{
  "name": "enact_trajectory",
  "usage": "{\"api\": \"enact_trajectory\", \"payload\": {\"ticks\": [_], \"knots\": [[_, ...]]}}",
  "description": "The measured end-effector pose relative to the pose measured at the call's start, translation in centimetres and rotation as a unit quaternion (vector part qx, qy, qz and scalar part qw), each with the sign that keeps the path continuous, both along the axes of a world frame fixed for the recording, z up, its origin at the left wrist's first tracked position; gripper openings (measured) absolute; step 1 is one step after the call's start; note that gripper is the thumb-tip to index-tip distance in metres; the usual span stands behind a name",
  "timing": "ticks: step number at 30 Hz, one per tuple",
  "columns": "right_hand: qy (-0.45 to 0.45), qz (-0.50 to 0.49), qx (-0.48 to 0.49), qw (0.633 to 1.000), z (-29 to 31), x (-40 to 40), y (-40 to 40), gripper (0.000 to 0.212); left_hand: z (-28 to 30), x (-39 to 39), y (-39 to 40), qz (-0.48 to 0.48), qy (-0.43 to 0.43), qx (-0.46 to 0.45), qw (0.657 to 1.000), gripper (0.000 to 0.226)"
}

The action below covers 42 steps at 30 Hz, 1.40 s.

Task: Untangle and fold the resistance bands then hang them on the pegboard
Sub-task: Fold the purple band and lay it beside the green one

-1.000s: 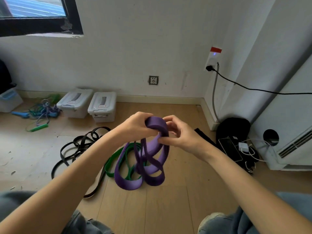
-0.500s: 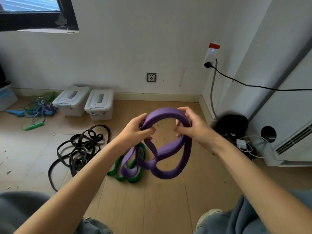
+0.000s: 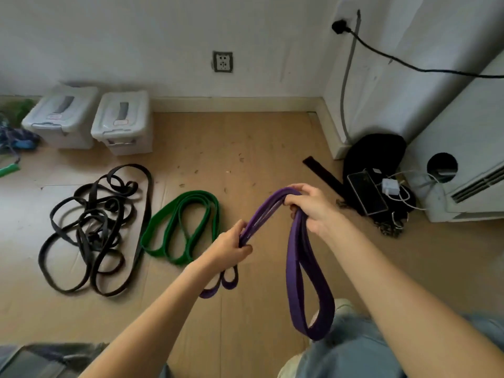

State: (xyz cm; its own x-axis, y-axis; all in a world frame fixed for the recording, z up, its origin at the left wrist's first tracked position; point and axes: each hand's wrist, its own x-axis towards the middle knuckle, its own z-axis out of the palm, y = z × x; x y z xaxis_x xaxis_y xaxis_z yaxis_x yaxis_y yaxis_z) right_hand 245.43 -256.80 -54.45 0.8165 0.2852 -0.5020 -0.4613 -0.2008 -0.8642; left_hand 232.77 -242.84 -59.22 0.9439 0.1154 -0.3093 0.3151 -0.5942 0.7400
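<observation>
Head: purple band point(image 3: 296, 257) (folded) spans left grip point(image 3: 229, 248); right grip point(image 3: 311, 205).

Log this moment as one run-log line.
step: folding purple band | left hand: grips band | right hand: grips band | green band: on floor | black bands: tangled on floor

Both forearms are bare, no sleeves in sight, nothing on the wrists. The left hand point(image 3: 227, 248) and right hand point(image 3: 311, 207) wear no rings or gloves. Lower down, light blue denim covers the knees point(image 3: 351, 347).
</observation>
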Motion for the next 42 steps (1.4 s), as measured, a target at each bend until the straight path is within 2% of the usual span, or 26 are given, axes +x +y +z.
{"api": "enact_trajectory", "payload": {"ticks": [5,11,14,16,18,19,21,24,28,31,33,34,36,38,42], "knots": [[0.002,-0.019,-0.103,0.995,-9.1,4.9,1.0,0.024,-7.8,2.7,-1.7,0.077,0.006,-0.024,0.997,0.043],[-0.084,0.019,-0.209,0.974,-17.2,11.4,4.6,0.027,-13.8,9.0,-0.7,0.131,0.038,-0.033,0.99,0.051],[-0.132,0.098,-0.257,0.952,-19.6,14.4,6.4,0.028,-15.8,11.0,0.5,0.131,0.048,0.009,0.99,0.049],[-0.172,0.181,-0.317,0.915,-20.9,15.3,7.0,0.029,-16.8,11.2,1.1,0.081,0.085,0.121,0.986,0.051],[-0.228,0.268,-0.385,0.853,-21.9,15.0,7.1,0.041,-17.7,10.7,1.2,0.034,0.118,0.266,0.956,0.059],[-0.246,0.294,-0.408,0.829,-22.2,14.3,6.9,0.051,-18.0,10.4,1.1,0.036,0.127,0.303,0.944,0.066],[-0.254,0.306,-0.441,0.805,-22.3,12.7,6.2,0.074,-18.3,9.6,0.7,0.079,0.14,0.309,0.937,0.081],[-0.234,0.293,-0.494,0.784,-21.9,10.3,4.4,0.098,-18.3,8.6,-0.2,0.12,0.169,0.303,0.93,0.099],[-0.086,0.283,-0.538,0.79,-21.1,7.4,1.5,0.121,-17.0,8.3,-0.2,0.142,0.238,0.287,0.917,0.103],[-0.035,0.241,-0.515,0.822,-20.8,5.9,0.0,0.118,-15.9,8.8,-0.8,0.121,0.241,0.208,0.94,0.089],[-0.052,0.233,-0.446,0.863,-20.7,5.4,0.1,0.106,-15.7,8.5,-2.0,0.07,0.212,0.145,0.964,0.086],[-0.076,0.245,-0.422,0.869,-20.6,5.2,0.4,0.099,-15.7,8.2,-2.6,0.054,0.196,0.112,0.973,0.087],[-0.12,0.268,-0.407,0.865,-20.5,4.7,1.2,0.092,-15.8,7.8,-3.6,0.05,0.166,0.055,0.983,0.091],[-0.126,0.269,-0.41,0.862,-20.7,4.2,1.6,0.089,-16.0,7.8,-4.0,0.06,0.144,0.022,0.987,0.091],[-0.145,0.274,-0.442,0.842,-20.8,4.3,1.0,0.081,-16.0,8.2,-4.0,0.056,0.124,0.017,0.991,0.084]]}}
